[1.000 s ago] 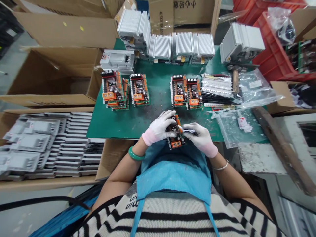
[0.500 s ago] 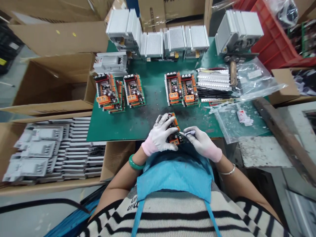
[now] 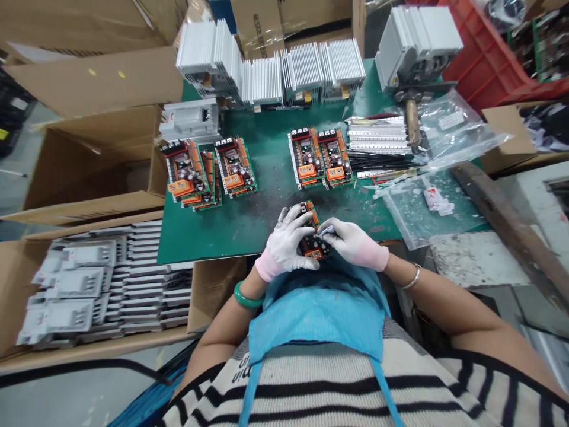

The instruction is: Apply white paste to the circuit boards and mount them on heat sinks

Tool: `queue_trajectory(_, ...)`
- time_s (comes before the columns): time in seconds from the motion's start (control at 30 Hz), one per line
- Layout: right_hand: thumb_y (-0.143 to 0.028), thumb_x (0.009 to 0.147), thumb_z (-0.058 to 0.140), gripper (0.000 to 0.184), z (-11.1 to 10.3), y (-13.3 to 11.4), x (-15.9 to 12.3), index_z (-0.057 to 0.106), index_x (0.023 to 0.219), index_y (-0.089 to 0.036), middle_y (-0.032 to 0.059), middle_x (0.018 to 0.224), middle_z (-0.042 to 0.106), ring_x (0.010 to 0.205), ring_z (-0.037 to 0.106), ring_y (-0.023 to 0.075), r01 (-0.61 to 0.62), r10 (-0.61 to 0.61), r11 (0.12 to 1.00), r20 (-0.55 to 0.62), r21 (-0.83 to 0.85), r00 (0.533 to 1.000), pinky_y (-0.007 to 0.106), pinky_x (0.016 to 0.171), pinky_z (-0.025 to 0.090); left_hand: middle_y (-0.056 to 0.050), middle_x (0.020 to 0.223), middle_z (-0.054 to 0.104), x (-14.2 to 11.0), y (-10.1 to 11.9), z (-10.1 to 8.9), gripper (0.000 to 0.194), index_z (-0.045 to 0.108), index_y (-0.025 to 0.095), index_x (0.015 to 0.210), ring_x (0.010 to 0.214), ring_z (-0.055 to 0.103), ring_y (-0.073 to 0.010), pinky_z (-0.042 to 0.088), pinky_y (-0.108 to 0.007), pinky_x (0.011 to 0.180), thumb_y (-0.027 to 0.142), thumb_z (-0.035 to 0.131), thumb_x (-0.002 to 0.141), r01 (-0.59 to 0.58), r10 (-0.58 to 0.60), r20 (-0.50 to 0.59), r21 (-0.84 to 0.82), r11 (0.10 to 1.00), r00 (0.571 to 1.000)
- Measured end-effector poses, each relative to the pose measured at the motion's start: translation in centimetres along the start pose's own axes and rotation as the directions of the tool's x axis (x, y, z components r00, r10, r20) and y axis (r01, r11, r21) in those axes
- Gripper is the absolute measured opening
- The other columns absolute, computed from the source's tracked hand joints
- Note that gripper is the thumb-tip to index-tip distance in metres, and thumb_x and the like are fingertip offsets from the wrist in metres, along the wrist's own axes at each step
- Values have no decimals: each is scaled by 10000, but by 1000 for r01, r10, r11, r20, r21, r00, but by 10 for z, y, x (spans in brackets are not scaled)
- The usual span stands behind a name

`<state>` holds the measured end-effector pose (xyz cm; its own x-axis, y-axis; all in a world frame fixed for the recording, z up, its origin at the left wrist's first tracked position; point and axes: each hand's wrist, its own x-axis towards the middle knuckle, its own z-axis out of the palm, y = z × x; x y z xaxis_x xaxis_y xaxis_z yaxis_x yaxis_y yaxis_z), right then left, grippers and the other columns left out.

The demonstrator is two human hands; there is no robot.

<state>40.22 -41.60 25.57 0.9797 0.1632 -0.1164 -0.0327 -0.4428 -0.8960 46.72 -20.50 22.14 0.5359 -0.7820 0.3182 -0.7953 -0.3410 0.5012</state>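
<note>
A circuit board (image 3: 313, 244) with orange terminal blocks lies at the front edge of the green table, partly covered by my hands. My gloved left hand (image 3: 290, 242) grips it from the left side, fingers bent across its top and thumb at its near end. In my gloved right hand (image 3: 353, 240), thumb and fingers pinch a small, slim whitish tool (image 3: 328, 230) whose tip points at the board's right part. What kind of tool it is, I cannot make out. Beyond my hands lie two similar circuit boards, a left one (image 3: 306, 159) and a right one (image 3: 335, 159).
More circuit boards (image 3: 235, 167) sit at the left. Finned heatsinks (image 3: 302, 68) line the back. Metal strips (image 3: 377, 136), a hammer (image 3: 412, 118) and a plastic bag (image 3: 422, 207) lie at the right. A carton (image 3: 213, 296) of grey housings stands left, a red crate (image 3: 484, 65) far right.
My right hand has moved left and slightly up, bringing the tool further over the circuit board. My left hand keeps its hold. The whole view has shifted a little.
</note>
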Motion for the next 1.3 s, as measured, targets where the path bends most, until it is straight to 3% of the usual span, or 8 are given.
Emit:
queue_trajectory(0.33, -195, 893, 534, 106, 1, -2, 1, 633, 927, -211, 0, 840, 713, 769, 663, 144, -26, 26, 1000, -13, 5, 1000, 248, 693, 491, -168, 1342, 591, -14, 7, 2, 797, 595, 166, 1160, 1432, 340, -358, 254, -584, 1190, 842, 503, 748, -7, 10, -127, 25, 1000, 992)
queue_trajectory(0.63, -222, 874, 554, 102, 1, -2, 1, 636, 932, -202, 4, 843, 708, 762, 655, 142, -90, 97, 988, -54, 124, 994, 259, 701, 507, -156, 1379, 566, -15, 4, 5, 744, 606, 179, 1175, 1446, 308, -363, 274, -581, 1186, 797, 555, 764, -21, 26, -96, 48, 999, 995)
queue_trajectory(0.8, -461, 838, 634, 315, -3, 0, -11, 609, 970, -176, -9, 697, 657, 504, 564, 110, -232, 269, 812, 9, 536, 963, 256, 488, 469, -150, 1411, 540, -15, 8, 2, 671, 617, 185, 1189, 1450, 299, -367, 276, -580, 1180, 732, 585, 802, -24, 33, -80, 110, 994, 996)
queue_trajectory(0.9, -530, 745, 741, 444, 0, 3, -29, 581, 960, -176, 20, 729, 693, 535, 610, 125, -243, 335, 692, -5, 679, 942, 266, 511, 498, -131, 1406, 550, -15, 10, 0, 633, 628, 209, 1198, 1439, 319, -370, 257, -585, 1181, 707, 601, 808, -12, 22, -61, 164, 986, 998)
queue_trajectory(1.0, -552, 713, 771, 481, 11, 10, -50, 559, 948, -190, 41, 773, 719, 587, 654, 141, -265, 404, 643, -25, 718, 915, 282, 555, 538, -111, 1361, 589, -17, 13, 0, 621, 644, 238, 1194, 1401, 387, -364, 251, -585, 1176, 710, 619, 791, 17, -3, -72, 195, 981, 997)
queue_trajectory(1.13, -560, 772, 721, 436, 29, 21, -71, 581, 973, -200, 65, 863, 741, 692, 700, 167, -260, 405, 704, -73, 661, 912, 333, 658, 593, -63, 1009, 713, -22, 21, 6, 502, 701, 248, 1000, 1071, 641, -276, 422, -484, 1040, 695, 647, 778, 56, -15, -220, 181, 982, 975)
queue_trajectory(1.2, -534, 821, 681, 387, 36, 27, -76, 605, 1013, -207, 64, 905, 745, 772, 716, 179, -221, 345, 769, -99, 599, 933, 341, 710, 604, -36, 836, 696, -24, 26, 10, 417, 700, 237, 905, 866, 661, -221, 475, -414, 893, 639, 667, 798, 72, -20, -269, 183, 981, 963)
queue_trajectory(1.3, -460, 879, 631, 282, 42, 34, -78, 632, 1022, -216, 52, 912, 748, 776, 721, 171, -154, 253, 859, -143, 488, 957, 333, 731, 604, -23, 761, 679, -25, 32, 14, 312, 692, 228, 858, 779, 640, -195, 460, -373, 801, 539, 677, 837, 87, -32, -284, 182, 979, 958)
